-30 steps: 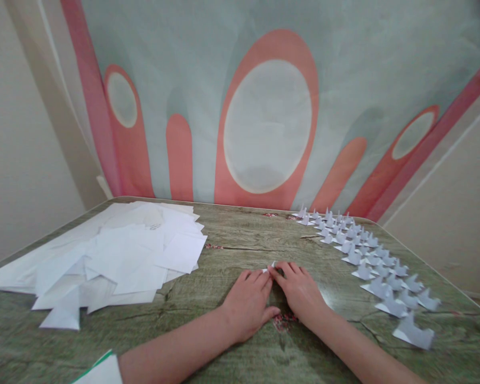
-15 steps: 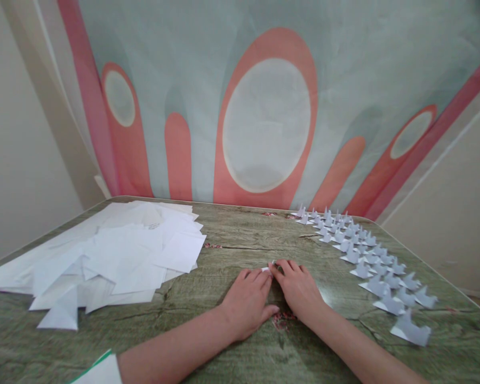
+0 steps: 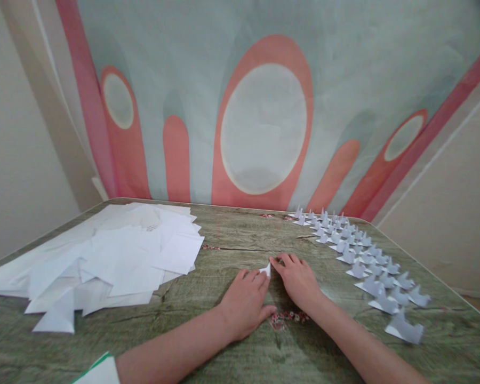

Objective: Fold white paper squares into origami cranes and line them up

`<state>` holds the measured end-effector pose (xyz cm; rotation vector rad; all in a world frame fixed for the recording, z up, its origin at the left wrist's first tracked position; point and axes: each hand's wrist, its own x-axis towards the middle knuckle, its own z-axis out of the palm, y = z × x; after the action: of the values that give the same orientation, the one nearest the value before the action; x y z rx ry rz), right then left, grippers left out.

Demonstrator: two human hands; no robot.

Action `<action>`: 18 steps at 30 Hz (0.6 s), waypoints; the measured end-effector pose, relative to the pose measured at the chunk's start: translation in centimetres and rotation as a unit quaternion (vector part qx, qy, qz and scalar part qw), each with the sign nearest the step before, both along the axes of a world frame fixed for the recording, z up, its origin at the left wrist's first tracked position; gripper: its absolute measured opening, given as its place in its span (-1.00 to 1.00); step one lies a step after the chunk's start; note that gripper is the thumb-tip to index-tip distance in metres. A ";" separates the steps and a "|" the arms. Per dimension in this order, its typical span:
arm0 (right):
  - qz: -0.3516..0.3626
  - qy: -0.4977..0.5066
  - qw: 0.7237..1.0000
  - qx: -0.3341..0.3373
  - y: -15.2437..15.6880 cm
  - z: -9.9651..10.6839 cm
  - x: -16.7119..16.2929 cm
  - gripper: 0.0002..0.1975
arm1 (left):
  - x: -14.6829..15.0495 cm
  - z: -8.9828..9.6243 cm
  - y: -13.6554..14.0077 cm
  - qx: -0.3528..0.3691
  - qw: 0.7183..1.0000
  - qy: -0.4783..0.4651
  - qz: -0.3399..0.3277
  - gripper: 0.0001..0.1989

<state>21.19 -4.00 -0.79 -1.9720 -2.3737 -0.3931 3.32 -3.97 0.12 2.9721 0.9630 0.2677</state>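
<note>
Biggest thing here is the printed backdrop point(image 3: 328, 80) on the far side, with the wood-look table point(image 3: 240, 229) right up against it. Far left of that is a loose, overlapping paper pile point(image 3: 128, 250), and over on the right there's a flock of folded paper figures point(image 3: 372, 286) in rough rows, kinda birdlike. My guess is flat stuff goes left and folded stuff goes right so both hands get the middle to work in, and the rows probably keep the figures from getting knocked.

Left hand point(image 3: 246, 306) lies palm down, thumb spread well away from the fingers, so it isn't pinching; the fingers rest over a small folded paper point(image 3: 266, 270), I'd say to steady it on the table. That piece sits near the middle, between the two hands, mostly covered. Right hand point(image 3: 298, 277) comes in from the right, fingertips right at the paper's upright point. It's tiny from up here, so honestly can't tell if they're closed on it or just touching.
</note>
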 end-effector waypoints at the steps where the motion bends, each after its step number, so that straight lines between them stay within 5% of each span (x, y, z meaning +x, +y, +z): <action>1: 0.001 0.002 1.000 0.001 0.0 0.0 0.1 -0.59 | 0.0 0.0 0.0 0.002 1.000 -0.001 0.000 -0.47; 18: 0.054 -0.015 0.998 -0.001 -2.8 -1.1 -1.0 -0.54 | -0.1 0.5 0.0 -0.010 1.000 -0.008 0.005 -0.48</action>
<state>20.18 -6.80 -1.93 -1.8417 -2.4850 -0.4177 3.25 -3.93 0.66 2.9427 0.9740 0.2796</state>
